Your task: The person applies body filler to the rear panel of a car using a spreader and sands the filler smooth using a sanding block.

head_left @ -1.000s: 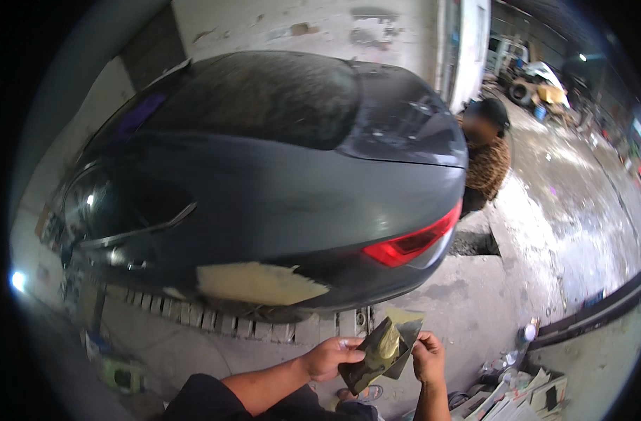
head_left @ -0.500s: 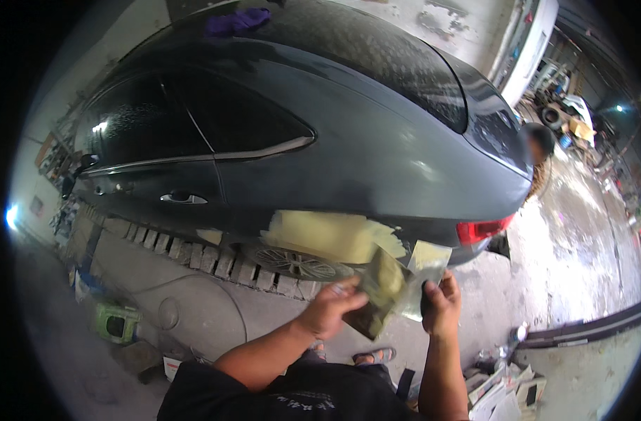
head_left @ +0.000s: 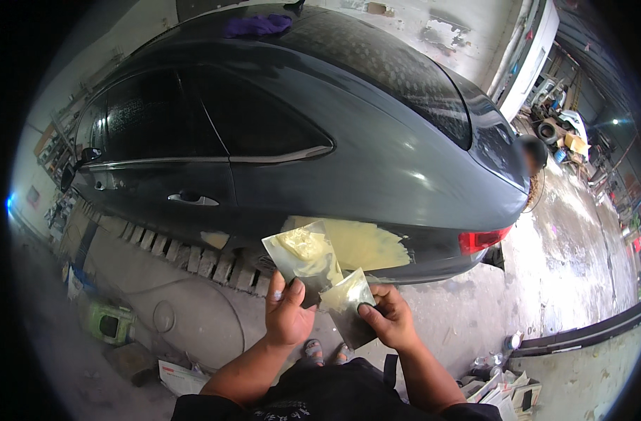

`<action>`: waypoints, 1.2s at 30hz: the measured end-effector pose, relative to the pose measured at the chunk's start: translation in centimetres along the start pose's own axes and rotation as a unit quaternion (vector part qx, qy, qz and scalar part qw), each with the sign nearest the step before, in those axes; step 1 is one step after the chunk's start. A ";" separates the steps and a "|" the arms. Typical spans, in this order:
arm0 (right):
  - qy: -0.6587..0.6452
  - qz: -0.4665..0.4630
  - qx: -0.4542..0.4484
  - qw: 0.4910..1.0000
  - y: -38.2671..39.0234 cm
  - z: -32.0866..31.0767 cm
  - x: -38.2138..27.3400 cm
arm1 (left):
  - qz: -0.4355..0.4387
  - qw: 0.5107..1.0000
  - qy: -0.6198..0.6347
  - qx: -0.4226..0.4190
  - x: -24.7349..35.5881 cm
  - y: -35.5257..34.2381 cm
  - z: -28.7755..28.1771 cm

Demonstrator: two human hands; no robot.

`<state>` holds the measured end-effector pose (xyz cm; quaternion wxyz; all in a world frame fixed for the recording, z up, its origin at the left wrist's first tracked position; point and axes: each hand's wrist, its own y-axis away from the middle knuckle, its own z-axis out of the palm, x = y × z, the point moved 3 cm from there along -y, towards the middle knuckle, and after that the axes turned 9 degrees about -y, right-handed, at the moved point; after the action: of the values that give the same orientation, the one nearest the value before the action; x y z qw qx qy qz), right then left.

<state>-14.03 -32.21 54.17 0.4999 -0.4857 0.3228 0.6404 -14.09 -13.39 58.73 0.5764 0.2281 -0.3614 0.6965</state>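
My left hand (head_left: 287, 319) is closed on a flat metal putty spreader (head_left: 312, 289) carrying a mound of pale yellow putty (head_left: 303, 243). My right hand (head_left: 390, 319) grips a second metal putty spreader (head_left: 350, 324), thumb on top, with a thin smear of putty at its upper end. The two spreaders overlap or meet at their edges in front of me. Just beyond them stands a dark grey car (head_left: 397, 168). A broad yellow putty patch (head_left: 373, 244) covers its rear side above the wheel, which the left spreader and hand mostly hide.
A purple cloth (head_left: 257, 26) lies on the car roof. Another person (head_left: 534, 158) is partly visible behind the car's rear. Bricks (head_left: 194, 258) line the floor along the car, near a hose and a green container (head_left: 110, 321). Papers (head_left: 506, 393) are heaped at lower right.
Both hands have moved left. The left spreader has risen and turned, so its putty mound now shows fully. The right spreader has come down against it. My view has shifted slightly.
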 end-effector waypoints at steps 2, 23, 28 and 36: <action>0.038 -0.011 -0.004 0.999 -0.5 -0.1 -0.2 | 0.018 0.999 -0.031 -0.019 0.3 0.6 0.0; 0.070 -0.197 -0.239 0.948 -8.4 10.2 -3.8 | -0.105 0.905 -0.411 0.035 8.0 5.9 -14.4; 0.155 -0.168 -0.461 0.858 -9.0 23.2 -2.7 | -0.068 0.971 -0.231 0.015 15.3 7.3 -20.7; 0.265 -0.208 -0.465 0.818 -11.9 33.3 3.1 | -0.102 0.957 -0.271 0.022 22.3 9.6 -29.9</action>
<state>-12.75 2.26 62.75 0.2310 -0.8672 -0.0024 0.4412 -25.54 23.00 53.81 0.5198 0.4564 -0.4634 0.5539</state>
